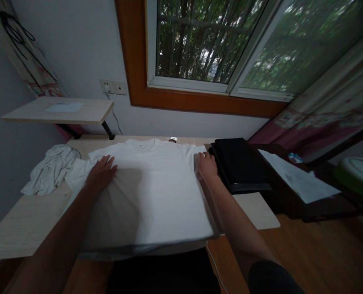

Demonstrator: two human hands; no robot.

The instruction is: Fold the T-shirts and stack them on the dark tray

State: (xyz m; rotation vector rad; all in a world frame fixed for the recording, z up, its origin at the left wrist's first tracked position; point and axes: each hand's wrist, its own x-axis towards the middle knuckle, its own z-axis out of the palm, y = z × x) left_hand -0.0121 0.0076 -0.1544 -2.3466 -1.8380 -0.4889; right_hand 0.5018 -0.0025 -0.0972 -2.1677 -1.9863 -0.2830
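A white T-shirt (166, 192) lies spread over the desk, neckline towards the wall and its lower edge hanging over the front edge. My left hand (102, 173) rests flat on the shirt near the left sleeve, fingers stretched out and slightly apart. At the right sleeve, my right hand (207, 164) has its fingers bent in against the fabric, closed on the sleeve's edge; its thumb side is partly hidden. Some creases run from the left hand across the cloth.
A crumpled white cloth (51, 169) lies at the desk's left, below a raised shelf (59, 110). Black folders or a flat black case (241, 163) lie right of the shirt. Papers (296, 175) rest on a dark surface farther right. A window stands behind the desk (16, 220).
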